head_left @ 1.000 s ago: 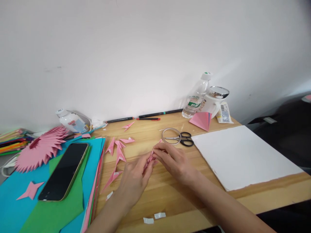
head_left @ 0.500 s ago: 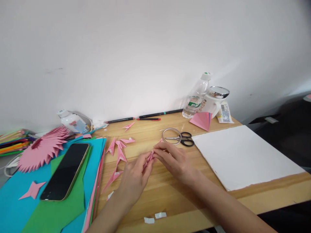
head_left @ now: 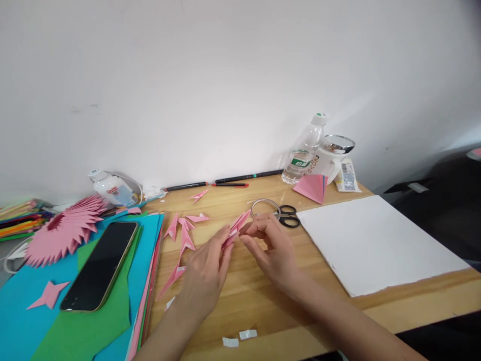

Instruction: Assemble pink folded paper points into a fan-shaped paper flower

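My left hand (head_left: 206, 265) is closed on a folded pink paper piece (head_left: 240, 220), gripping its lower end between thumb and fingers. The piece points up and to the right, and a small white patch shows on it. Just to its right, my right hand (head_left: 271, 248) has thumb and forefinger brought together in a pinch at the paper's edge; anything between the tips is too small to make out. Several similar pink folded pieces (head_left: 187, 239) with white patches lie left of my hands. Two small white strips (head_left: 248, 334) lie near the front edge.
Scissors (head_left: 289, 220) and a ring (head_left: 255, 203) lie behind my right hand. A white board (head_left: 383, 245) is at right; a bottle (head_left: 302, 153) and mug (head_left: 332, 165) stand behind. At left, a phone (head_left: 99, 265) rests on coloured paper (head_left: 22, 321) beside a spiky pink paper ring (head_left: 67, 233).
My right hand has drawn slightly back and down from the pink piece, its fingers more curled. More of the piece and its white patch now shows in my left hand.
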Demonstrator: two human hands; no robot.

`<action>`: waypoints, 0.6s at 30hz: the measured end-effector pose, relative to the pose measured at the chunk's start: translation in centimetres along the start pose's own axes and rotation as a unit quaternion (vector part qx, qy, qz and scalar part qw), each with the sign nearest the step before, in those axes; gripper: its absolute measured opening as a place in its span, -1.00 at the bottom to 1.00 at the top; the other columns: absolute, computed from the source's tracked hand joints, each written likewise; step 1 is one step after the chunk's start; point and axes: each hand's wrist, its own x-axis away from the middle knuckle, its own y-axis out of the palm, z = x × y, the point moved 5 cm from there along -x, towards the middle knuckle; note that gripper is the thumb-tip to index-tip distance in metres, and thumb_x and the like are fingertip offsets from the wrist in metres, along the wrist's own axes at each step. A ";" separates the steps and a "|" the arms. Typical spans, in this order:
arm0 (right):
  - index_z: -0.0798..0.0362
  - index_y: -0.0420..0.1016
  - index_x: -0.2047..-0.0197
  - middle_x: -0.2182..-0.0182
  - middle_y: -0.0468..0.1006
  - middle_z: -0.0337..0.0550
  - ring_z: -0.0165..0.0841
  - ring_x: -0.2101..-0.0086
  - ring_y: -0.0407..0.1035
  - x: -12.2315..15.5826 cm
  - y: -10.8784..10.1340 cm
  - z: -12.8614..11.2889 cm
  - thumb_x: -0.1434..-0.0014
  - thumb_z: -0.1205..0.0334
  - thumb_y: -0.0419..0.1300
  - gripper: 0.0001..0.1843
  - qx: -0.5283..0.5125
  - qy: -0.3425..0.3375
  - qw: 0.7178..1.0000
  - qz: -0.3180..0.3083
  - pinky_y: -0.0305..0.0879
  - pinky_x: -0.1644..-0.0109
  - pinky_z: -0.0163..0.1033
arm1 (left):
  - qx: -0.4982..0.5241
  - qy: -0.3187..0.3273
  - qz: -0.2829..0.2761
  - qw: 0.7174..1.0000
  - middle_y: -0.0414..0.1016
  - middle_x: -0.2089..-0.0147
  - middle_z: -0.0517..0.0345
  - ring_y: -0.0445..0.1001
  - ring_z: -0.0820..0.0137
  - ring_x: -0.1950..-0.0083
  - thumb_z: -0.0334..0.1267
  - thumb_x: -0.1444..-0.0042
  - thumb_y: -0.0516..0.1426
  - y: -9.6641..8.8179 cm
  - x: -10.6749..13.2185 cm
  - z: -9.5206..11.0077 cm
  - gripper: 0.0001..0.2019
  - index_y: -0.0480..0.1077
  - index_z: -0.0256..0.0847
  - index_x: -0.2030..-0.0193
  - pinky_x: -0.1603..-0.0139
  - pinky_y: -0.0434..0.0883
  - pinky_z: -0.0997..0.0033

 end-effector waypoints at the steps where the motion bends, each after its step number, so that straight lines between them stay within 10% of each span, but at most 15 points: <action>1: 0.09 0.36 0.42 0.48 0.42 -0.16 -0.38 0.44 0.36 0.0 0.3 0.6 -0.13 0.19 0.15 -0.84 -0.044 0.067 0.997 -0.020 0.41 0.38 -0.27 | -0.013 0.016 0.013 1.000 0.52 0.06 -0.07 0.51 0.26 0.08 -0.37 -0.15 0.04 -0.1 0.0 0.1 -0.69 0.22 -0.24 -0.06 0.13 0.47 0.28; 5: 0.09 0.36 0.42 0.48 0.47 -0.19 -0.37 0.45 0.41 0.2 2.0 1.6 -0.09 -0.03 0.12 -0.67 -0.260 0.243 0.927 -0.120 0.46 0.31 -0.18 | -0.049 0.104 0.013 0.993 0.45 -0.03 -0.16 0.36 0.20 -0.12 -0.47 -0.13 0.03 0.0 0.0 0.5 -0.62 0.18 -0.31 -0.11 -0.09 0.35 0.12; 10: 0.09 0.39 0.46 0.49 0.49 -0.23 -0.34 0.44 0.43 0.2 2.3 2.1 0.03 -0.03 0.24 -0.67 -0.320 0.315 0.888 -0.100 0.46 0.21 -0.10 | -0.029 0.120 -0.022 0.992 0.38 -0.11 -0.14 0.21 0.15 -0.23 -0.43 -0.13 0.04 0.2 0.0 0.7 -0.60 0.17 -0.24 -0.13 -0.24 0.02 -0.18; 15: 0.10 0.45 0.39 0.44 0.51 -0.20 -0.34 0.40 0.45 -0.1 1.8 2.2 0.00 -0.01 0.23 -0.69 -0.291 0.295 0.908 -0.061 0.47 0.23 -0.15 | 0.109 -0.123 0.113 0.980 0.13 -0.27 -0.16 0.08 0.11 -0.29 -0.19 0.07 0.25 -1.5 -0.9 -1.7 -0.35 0.11 -0.12 -0.17 -0.21 0.11 -0.08; 18: 0.07 0.45 0.33 0.36 0.52 -0.19 -0.34 0.35 0.44 -0.3 1.7 2.2 -0.06 0.00 0.18 -0.71 -0.290 0.264 0.918 -0.058 0.47 0.24 -0.17 | 0.308 -0.339 0.131 0.879 0.20 -0.21 -0.20 0.32 0.15 -0.14 -0.13 0.14 0.27 -0.7 -0.6 -4.5 -0.30 0.11 -0.13 -0.16 0.01 0.40 0.14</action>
